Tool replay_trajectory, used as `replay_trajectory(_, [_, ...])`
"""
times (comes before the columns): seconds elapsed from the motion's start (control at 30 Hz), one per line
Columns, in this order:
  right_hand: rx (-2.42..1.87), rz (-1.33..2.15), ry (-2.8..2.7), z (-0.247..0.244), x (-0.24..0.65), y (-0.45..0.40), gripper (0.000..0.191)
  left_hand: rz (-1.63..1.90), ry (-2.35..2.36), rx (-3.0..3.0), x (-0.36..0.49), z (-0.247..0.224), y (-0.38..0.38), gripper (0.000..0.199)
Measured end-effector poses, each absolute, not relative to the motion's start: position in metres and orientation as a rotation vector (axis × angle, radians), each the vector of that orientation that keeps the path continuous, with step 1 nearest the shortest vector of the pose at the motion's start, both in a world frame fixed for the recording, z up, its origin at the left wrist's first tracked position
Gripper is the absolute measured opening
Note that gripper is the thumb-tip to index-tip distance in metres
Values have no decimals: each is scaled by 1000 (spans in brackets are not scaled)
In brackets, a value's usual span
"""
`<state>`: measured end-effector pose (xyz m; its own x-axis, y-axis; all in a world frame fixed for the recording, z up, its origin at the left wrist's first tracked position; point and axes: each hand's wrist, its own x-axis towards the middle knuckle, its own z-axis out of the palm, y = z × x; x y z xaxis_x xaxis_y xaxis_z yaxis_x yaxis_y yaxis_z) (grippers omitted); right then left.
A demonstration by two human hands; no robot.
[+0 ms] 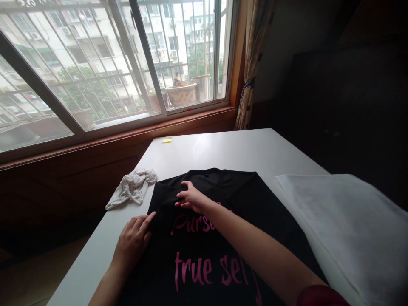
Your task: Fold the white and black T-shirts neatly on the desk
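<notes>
A black T-shirt (248,204) lies spread flat, its neckline toward the window and pink lettering across its front. Over the upper left of the shirt, my right hand (193,199) has its fingers apart and holds nothing; my forearm crosses the print and covers part of the words. At the shirt's left edge rests my left hand (133,236), its index finger reaching out onto the black fabric. Its other fingers bend a little, and nothing shows gripped in them.
The shirt lies on a white table (204,151). A crumpled white cloth (132,187) sits at the table's left edge, and a yellow sticky note (167,140) is near the far corner. On the right lies a white sheet (344,212). A window (178,55) and a tied curtain (251,63) stand beyond.
</notes>
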<state>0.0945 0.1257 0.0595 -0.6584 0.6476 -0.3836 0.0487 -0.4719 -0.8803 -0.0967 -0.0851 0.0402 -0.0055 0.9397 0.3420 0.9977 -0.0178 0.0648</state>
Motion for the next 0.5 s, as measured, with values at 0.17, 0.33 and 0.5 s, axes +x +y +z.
replay_trajectory(0.17, [-1053, 1966, -1496, 50, 98, 127, 61, -479, -1965, -2195, -87, 45, -76, 48])
replay_trajectory(0.33, [-1107, 1793, -1682, 43, 103, 133, 64, -347, -1897, -2342, -95, 33, -80, 47])
replay_trajectory(0.5, [-1104, 1421, -2039, 43, 112, 133, 81, -305, -1990, -2275, -104, 41, -83, 40])
